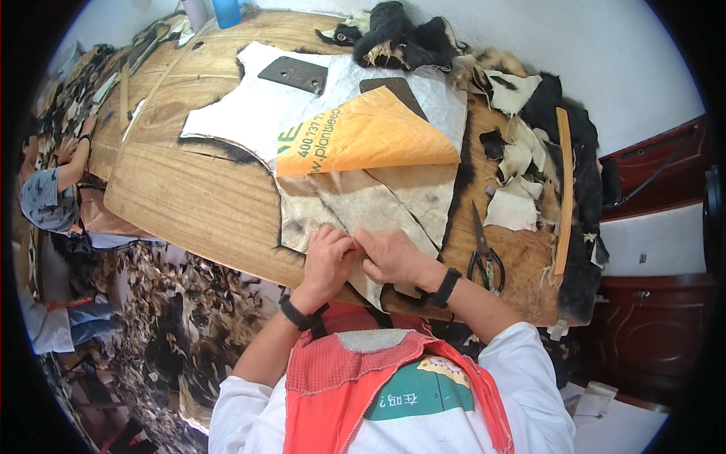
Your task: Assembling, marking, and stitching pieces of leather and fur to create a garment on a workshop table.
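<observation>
A cream, skin-side-up fur pelt with dark seam lines and black fur at its edge lies at the table's near side. Both hands are closed on its near part, close together. My left hand has its fingers curled down on the skin. My right hand pinches it just beside the left fingertips; anything small between the fingers is hidden. An orange printed sheet is folded over the pelt's far part. Beyond lies a white sheet bearing two dark flat plates, one fully visible. Black-handled scissors rest to the right.
Pelt scraps and a wooden strip lie along the right of the wooden table. Black fur is heaped at the back, near a blue container. Another person works at the left; scraps cover the floor.
</observation>
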Demonstrator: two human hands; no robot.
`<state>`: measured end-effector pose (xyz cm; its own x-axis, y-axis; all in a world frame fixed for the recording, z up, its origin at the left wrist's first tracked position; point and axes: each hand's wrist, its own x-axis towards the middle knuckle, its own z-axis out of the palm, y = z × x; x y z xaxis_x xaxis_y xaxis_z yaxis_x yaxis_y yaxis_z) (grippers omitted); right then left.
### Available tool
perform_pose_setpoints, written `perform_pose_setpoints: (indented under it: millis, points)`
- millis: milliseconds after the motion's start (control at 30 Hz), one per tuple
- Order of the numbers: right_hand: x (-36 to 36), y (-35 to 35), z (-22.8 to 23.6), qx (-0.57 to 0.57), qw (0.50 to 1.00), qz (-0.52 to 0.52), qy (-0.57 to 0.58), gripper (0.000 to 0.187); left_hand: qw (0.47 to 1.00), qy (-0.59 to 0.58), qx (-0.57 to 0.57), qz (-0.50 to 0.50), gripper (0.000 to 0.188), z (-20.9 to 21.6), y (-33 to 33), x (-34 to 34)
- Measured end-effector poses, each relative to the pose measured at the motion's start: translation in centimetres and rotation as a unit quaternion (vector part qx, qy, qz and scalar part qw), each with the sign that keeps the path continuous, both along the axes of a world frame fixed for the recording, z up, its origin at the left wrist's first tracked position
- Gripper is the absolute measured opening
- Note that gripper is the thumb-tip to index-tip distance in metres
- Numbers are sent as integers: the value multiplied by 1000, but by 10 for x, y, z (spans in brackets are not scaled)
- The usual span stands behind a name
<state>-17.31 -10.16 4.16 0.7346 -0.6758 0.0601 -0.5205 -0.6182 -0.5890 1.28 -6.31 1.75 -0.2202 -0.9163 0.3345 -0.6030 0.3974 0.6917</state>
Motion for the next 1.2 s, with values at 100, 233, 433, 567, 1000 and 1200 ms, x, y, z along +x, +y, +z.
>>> perform_pose_setpoints:
  millis: [100,233,433,567,1000,1200]
  points:
    - [-5,4,10,-54,997,15,-50,26,1000,11,1,3,8,0,2,0]
    - [-11,8,8,-205,977,47,-32,15,1000,24,-5,-1,10,-3,1,-1]
    - [0,11,16,-300,948,79,-62,10,1000,0,-21,3,11,-2,0,3]
    - [4,58,51,-173,967,109,-151,9,999,32,18,-5,9,0,-1,1]
    - [-307,202,94,-90,733,-637,221,12,999,49,22,9,9,2,5,0]
    - [-284,209,62,-135,724,-634,236,17,999,40,31,-1,10,6,4,-1]
